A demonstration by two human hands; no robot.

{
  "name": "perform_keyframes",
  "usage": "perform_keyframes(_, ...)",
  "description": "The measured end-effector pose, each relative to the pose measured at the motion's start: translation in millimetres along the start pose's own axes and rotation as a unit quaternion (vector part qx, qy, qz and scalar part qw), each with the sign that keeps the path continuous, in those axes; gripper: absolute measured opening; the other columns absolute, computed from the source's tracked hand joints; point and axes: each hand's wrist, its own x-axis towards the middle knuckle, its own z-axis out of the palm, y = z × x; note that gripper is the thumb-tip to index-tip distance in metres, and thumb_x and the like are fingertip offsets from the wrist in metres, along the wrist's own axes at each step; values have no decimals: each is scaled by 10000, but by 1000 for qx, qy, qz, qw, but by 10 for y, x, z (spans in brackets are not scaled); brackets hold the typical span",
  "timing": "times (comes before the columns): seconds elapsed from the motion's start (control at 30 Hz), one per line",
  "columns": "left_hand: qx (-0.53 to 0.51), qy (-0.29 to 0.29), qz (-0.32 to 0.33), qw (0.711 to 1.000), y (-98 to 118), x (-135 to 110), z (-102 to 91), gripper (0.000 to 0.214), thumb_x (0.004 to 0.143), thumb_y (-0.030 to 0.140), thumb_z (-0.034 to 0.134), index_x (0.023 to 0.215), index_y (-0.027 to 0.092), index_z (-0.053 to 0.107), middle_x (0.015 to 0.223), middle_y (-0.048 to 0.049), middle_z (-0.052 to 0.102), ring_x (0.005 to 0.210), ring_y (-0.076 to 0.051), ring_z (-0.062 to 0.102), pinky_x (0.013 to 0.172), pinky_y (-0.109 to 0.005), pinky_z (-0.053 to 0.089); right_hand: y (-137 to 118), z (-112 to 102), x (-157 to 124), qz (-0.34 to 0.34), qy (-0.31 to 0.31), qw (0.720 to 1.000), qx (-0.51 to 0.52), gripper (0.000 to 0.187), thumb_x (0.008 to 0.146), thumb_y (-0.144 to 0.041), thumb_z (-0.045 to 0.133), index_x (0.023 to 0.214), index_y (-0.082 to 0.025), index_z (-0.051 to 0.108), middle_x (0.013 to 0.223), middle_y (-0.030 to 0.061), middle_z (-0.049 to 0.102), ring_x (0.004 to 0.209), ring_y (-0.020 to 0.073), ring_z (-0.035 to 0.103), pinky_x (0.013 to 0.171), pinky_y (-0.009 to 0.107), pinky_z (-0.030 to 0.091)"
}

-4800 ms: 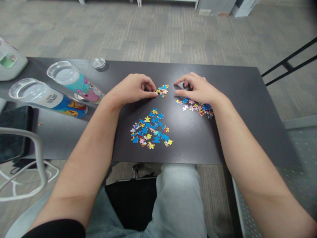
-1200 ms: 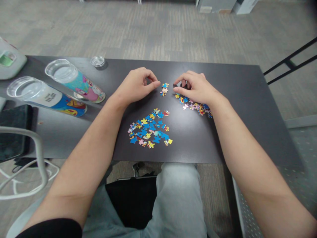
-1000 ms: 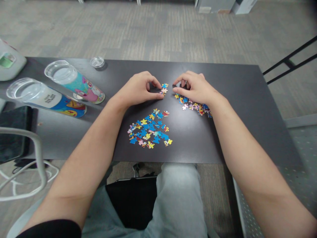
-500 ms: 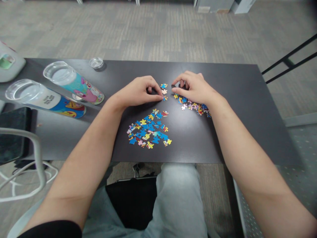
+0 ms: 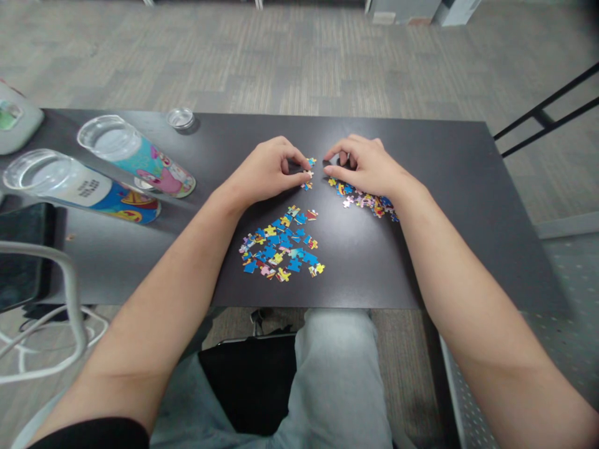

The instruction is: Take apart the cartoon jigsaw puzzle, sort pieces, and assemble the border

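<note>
My left hand (image 5: 279, 165) rests at a short column of jigsaw pieces on the dark table. Its thumb and index finger close around a pale jigsaw piece (image 5: 309, 174), mostly covered by the thumb. A blue and yellow piece (image 5: 311, 161) lies at the index fingertip, and another small piece (image 5: 306, 186) sits just below the thumb. Across a narrow gap, my right hand (image 5: 358, 163) hovers low with thumb and index finger apart, nothing visible between them. Beneath its palm and wrist spreads a pile of mixed pieces (image 5: 367, 200), partly hidden.
A larger heap of loose jigsaw pieces (image 5: 281, 244) lies nearer the table's front edge. On the left, two clear-topped printed canisters (image 5: 135, 156) lie by a round clear lid (image 5: 180, 118). A white jug (image 5: 17, 121) and a dark device (image 5: 23, 255) are at the far left.
My left hand has shifted slightly up, its fingertips going from the lowest piece of the column to the middle one. My right hand has hardly moved.
</note>
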Motion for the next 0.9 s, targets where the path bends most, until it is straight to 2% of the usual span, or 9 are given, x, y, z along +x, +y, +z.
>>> perform_keyframes(0.1,-31,2,-22,999,-32,5,-12,420,973,671,1026,1105,277,961,988,-36,823,825,-233,690,827,-443,536,13,1,-1,2,-1,1000,5,338,1188,-717,799,1355,-440,896,1262,93,885,1106,420,799,1188,732,572)
perform_keyframes(0.2,-61,-11,-48,997,-31,1,-50,333,978,564,1035,1074,270,913,820,-1,773,798,-232,698,773,-398,521,21,4,0,2,0,1000,12,352,1186,-739,786,1347,-447,898,1275,97,888,1115,427,795,1183,737,568)
perform_keyframes(0.3,-54,-2,-54,997,-17,-15,-158,252,978,493,1013,1035,280,891,781,16,751,795,-226,696,765,-379,518,29,6,5,1,-1,1000,22,339,1176,-734,798,1330,-451,905,1276,99,888,1123,434,796,1173,735,565)
perform_keyframes(0.43,-25,-43,-41,998,-22,-47,-302,264,907,467,1047,1052,289,917,877,2,815,853,-231,727,799,-374,546,20,7,9,3,-2,1000,30,301,1159,-692,825,1317,-451,913,1273,99,880,1131,444,805,1180,745,550)
perform_keyframes(0.5,-30,-57,-44,997,-44,-50,-303,260,936,462,1027,1102,287,929,900,-4,823,850,-231,726,809,-379,560,0,4,6,6,1,1000,31,299,1158,-679,827,1334,-453,915,1274,103,875,1142,451,804,1194,755,541)
perform_keyframes(0.6,-5,-4,-37,999,-95,-24,-197,241,1021,447,964,1196,284,940,942,-13,810,841,-233,698,845,-404,574,-39,-4,-3,4,-4,999,33,349,1160,-684,817,1422,-476,914,1286,109,866,1174,460,795,1211,761,534)
perform_keyframes(0.73,58,61,2,996,-121,25,11,339,1072,406,916,1377,267,967,1258,-80,843,970,-262,719,988,-465,618,-75,-7,-9,-14,-21,999,37,417,1172,-684,784,1535,-514,900,1305,105,853,1175,448,789,1267,773,508)
perform_keyframes(0.8,70,61,8,996,-99,32,72,375,1094,412,906,1439,283,973,1376,-102,833,1051,-292,730,1050,-510,630,-81,-3,-11,-16,-24,999,37,422,1170,-675,783,1547,-523,895,1298,100,852,1168,442,786,1280,773,504)
perform_keyframes(0.9,66,41,1,997,-59,23,84,296,1116,468,912,1368,334,991,1407,-89,847,1090,-315,726,1089,-558,634,-88,3,-14,-6,-24,999,33,419,1161,-654,798,1551,-524,880,1306,98,861,1169,441,781,1275,763,516)
